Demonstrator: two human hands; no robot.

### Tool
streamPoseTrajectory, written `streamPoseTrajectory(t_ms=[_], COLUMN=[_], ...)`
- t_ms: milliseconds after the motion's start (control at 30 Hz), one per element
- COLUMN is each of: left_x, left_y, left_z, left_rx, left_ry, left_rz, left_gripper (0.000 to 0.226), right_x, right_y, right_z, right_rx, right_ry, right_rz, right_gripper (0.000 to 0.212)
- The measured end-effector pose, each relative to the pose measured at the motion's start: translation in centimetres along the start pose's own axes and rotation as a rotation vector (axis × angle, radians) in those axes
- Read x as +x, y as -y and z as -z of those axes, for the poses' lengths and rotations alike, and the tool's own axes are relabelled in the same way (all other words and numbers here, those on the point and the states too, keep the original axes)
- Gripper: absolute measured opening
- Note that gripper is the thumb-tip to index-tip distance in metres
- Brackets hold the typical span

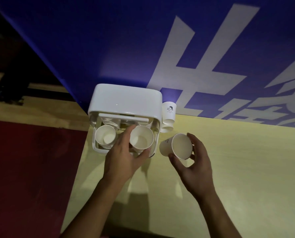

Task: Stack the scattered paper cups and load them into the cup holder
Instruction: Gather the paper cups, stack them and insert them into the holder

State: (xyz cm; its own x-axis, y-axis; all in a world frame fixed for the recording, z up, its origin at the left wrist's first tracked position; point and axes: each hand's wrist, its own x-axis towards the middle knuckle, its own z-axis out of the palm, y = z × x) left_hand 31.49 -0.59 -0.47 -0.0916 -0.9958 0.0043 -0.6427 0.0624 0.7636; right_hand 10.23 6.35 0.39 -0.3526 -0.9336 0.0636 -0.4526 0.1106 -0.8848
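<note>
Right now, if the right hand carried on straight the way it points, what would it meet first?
Probably the nested paper cups beside the white cup holder, just ahead of the right hand and its held cup; the holder's right wall follows. Depth is unclear.

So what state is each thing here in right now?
Holder: open, cups inside.
Left cup: upright in holder, untouched.
Middle cup: upright at holder, gripped by left hand.
Right cup: tilted, held by right hand.
Side cups: nested beside holder, untouched.
</note>
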Motion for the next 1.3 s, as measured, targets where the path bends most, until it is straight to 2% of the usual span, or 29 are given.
streamPoseTrajectory(t_ms=[267,400,567,700,867,1000,1100,1300], left_x=[1.8,2.1,2.0,1.6,2.0,1.8,1.3,0.7], left_y=[0.9,1.9,3.2,3.9,3.7,4.5,5.0,4.2], left_z=[-0.8,-1.7,-2.2,-2.4,-2.6,-1.7,-0.6,0.2], left_rx=[0.003,0.100,0.126,0.043,0.086,0.007,-0.112,-0.350], left_ry=[0.000,0.004,0.096,0.139,0.167,0.227,0.224,0.178], left_rz=[0.026,-0.009,-0.004,0.043,0.080,0.111,0.146,0.182], left_gripper=[0.078,0.077,0.075,0.065,0.071,0.081,0.072,0.038], right_x=[0.0,0.1,0.2,0.7,1.7,2.4,2.5,2.7], right_y=[0.4,0.4,0.7,1.3,3.2,4.2,3.8,1.6], right_z=[-0.3,-0.3,-0.7,-0.9,-2.2,-4.7,-6.4,-8.7], right_rx=[-0.021,-0.031,-0.062,-0.072,-0.061,-0.054,-0.090,-0.175], right_ry=[-0.020,-0.014,-0.010,-0.010,0.008,0.086,0.135,0.160], right_rz=[-0.014,-0.009,-0.003,0.023,0.097,0.144,0.155,0.158], right_gripper=[0.076,0.075,0.075,0.074,0.071,0.075,0.073,0.071])
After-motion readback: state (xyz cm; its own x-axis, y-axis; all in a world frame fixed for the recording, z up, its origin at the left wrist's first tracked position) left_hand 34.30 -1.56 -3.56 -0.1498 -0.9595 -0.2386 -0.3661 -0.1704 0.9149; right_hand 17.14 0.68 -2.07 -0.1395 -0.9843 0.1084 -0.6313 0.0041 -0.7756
